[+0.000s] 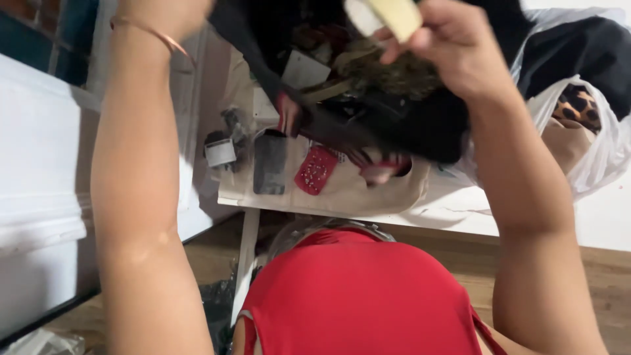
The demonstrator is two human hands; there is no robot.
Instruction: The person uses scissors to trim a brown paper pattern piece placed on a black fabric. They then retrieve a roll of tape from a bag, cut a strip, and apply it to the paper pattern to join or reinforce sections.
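My right hand (453, 46) is raised at the top of the view, its fingers closed on a pale yellow, rounded object (394, 14). Right below it hangs a tilted black bag (407, 125) with jumbled contents showing, among them a white card (303, 69). My left arm is raised at the left, with a thin bracelet (154, 31) on the wrist. My left hand (164, 8) is cut off by the top edge. Under the bag, a dark grey flat case (269, 161), a red studded case (315, 169) and a small grey box (220, 152) lie on a beige cloth bag (368, 194).
The cloth bag rests on a white table (460, 210). A white plastic bag (595, 151) at the right holds a leopard-print item (578, 105), with a black garment (578, 46) behind it. White furniture (39, 164) stands at the left. Wooden floor (460, 256) lies below.
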